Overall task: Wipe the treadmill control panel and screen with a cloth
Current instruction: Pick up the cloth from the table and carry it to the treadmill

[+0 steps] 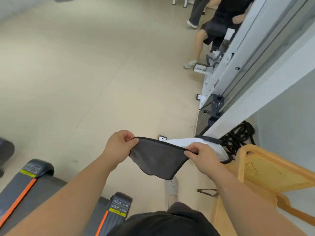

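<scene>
Cloth: the grey cloth point(158, 159) hangs in mid-air in front of the body; its top hem is stretched left to right and dips slightly at the right.
Left hand: the left hand point(119, 147) pinches the hem's left corner.
Right hand: the right hand point(202, 155) pinches the hem's right end.
Treadmill: only the treadmill point(117, 206) deck ends show, near left, below the left arm and apart from the cloth.
Panel, screen: out of view.
Judgement: the work probably lies to the left, so the left hand is nearer.
</scene>
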### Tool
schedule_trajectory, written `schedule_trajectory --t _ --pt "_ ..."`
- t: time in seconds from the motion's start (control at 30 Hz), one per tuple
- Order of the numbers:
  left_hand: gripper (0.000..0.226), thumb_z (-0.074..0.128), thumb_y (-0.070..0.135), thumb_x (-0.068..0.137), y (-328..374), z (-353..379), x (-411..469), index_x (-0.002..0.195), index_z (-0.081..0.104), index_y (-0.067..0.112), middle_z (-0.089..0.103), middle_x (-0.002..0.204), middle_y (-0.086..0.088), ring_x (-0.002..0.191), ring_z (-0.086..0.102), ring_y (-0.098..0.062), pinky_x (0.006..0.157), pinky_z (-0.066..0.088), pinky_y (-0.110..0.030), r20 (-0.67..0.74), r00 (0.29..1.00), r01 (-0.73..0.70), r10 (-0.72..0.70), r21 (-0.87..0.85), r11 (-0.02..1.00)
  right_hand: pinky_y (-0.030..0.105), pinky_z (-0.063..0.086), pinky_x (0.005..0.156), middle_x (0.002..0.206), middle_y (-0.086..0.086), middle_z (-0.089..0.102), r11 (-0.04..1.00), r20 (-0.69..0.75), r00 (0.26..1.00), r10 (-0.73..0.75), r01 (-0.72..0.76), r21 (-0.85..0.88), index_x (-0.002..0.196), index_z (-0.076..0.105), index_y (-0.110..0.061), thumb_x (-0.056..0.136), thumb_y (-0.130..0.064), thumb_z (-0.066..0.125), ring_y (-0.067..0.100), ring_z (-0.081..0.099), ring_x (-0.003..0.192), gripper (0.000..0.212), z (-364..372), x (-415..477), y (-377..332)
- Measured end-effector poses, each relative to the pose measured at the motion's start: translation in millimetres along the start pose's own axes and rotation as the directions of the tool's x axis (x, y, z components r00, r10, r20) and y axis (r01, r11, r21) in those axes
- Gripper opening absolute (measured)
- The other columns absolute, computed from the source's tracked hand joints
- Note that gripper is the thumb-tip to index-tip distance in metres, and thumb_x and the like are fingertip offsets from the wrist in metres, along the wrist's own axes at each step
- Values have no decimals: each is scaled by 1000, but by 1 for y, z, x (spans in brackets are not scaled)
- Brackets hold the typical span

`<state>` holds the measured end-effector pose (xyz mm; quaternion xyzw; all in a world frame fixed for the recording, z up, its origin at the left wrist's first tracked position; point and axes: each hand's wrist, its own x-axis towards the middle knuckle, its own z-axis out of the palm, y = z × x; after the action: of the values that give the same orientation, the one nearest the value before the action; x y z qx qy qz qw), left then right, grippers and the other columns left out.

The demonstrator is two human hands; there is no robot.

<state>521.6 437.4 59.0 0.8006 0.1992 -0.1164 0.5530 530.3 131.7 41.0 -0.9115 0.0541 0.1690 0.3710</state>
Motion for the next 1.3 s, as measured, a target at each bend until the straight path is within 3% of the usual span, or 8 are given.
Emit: schedule_trajectory --t 0.27,0.47,0.57,0.77,0.9,1.03,1.17,1.3 --pt "9 68 19 89 18 -13 85 84 66 12 63 73 0 63 53 -16 58 43 -28 -278 937 198 -213 -82 977 24 43 67 86 -9 73 985 319 938 -137 164 -57 86 72 -25 92 -18 72 9 64 81 9 2 175 -51" --pt "9 73 16 85 38 -40 108 78 69 16 59 64 5 57 48 -13 53 36 -25 -471 833 247 -292 -157 956 15 42 55 84 -11 71 933 487 832 -265 349 -89 87 70 -29 95 -15 67 12 63 76 17 2 270 -128" --pt "10 73 19 85 38 -66 107 78 68 17 62 66 2 57 49 -13 55 38 -28 -533 773 253 -345 -239 937 20 45 68 88 -15 73 905 520 783 -341 423 -44 88 71 -30 94 -15 70 7 66 86 16 22 297 -175" --pt "13 73 13 87 16 -130 107 77 66 11 62 71 0 64 51 -13 63 39 -26 -652 605 134 -458 -483 865 22 50 73 81 -16 75 847 591 669 -451 530 46 84 74 -27 91 -15 74 -1 67 80 14 92 323 -279" --pt "9 75 13 86 -23 -187 112 82 69 8 66 73 -13 68 53 -17 67 43 -32 -654 562 102 -507 -554 826 30 56 74 78 -16 75 812 596 631 -496 581 61 79 74 -29 89 -18 76 6 71 77 15 156 333 -360" --pt "7 71 12 89 -59 -255 114 84 70 8 65 71 -2 68 52 -17 64 43 -28 -636 533 79 -558 -619 781 24 53 72 77 -15 75 765 643 553 -530 639 81 80 74 -29 90 -16 76 2 70 76 16 228 322 -441" --pt "7 72 15 87 -88 -313 93 80 73 16 69 74 0 68 57 -14 69 47 -32 -631 486 66 -604 -663 746 20 47 66 76 -23 73 701 728 440 -526 709 77 81 73 -29 91 -14 74 -3 66 76 18 287 298 -506" --pt "6 70 19 86 -125 -350 58 80 69 19 69 76 -6 68 56 -15 66 45 -31 -675 310 36 -669 -695 718 18 48 66 77 -18 74 584 820 267 -506 806 98 82 74 -28 91 -14 74 1 66 74 17 358 264 -571"
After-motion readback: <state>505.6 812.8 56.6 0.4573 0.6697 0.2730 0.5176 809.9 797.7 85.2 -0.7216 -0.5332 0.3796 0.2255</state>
